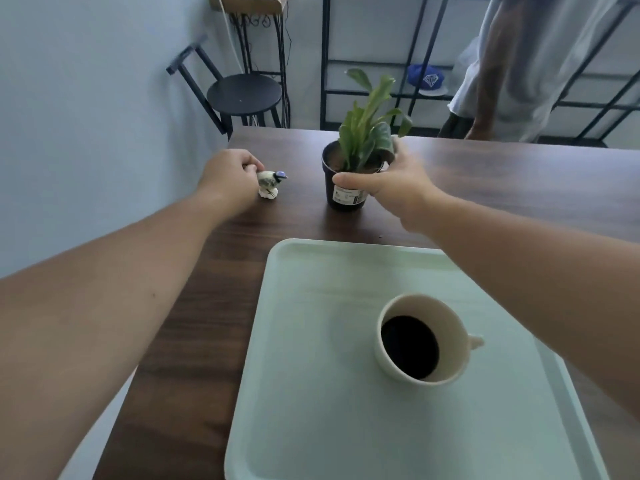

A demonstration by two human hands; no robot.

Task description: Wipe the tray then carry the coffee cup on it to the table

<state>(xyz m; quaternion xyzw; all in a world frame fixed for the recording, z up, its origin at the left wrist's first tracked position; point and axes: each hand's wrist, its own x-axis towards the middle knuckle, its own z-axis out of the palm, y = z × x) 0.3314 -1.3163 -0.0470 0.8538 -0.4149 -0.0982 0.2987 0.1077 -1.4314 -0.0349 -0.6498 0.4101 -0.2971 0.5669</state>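
Observation:
A pale green tray (311, 393) lies on the dark wooden table (194, 341), near its front edge. A cream coffee cup (420, 341) full of black coffee stands on the tray's right half, handle pointing right. Beyond the tray, my left hand (230, 176) is shut on a small bird figurine (272, 183) that rests on the table. My right hand (391, 181) wraps around the black pot of a green plant (346, 178), thumb on the front, fingers behind the rim.
A black chair (242, 93) stands past the table's far left corner, by the wall. A black metal frame partition (381, 60) runs behind the table. Another person in a light shirt (512, 71) stands at the far right.

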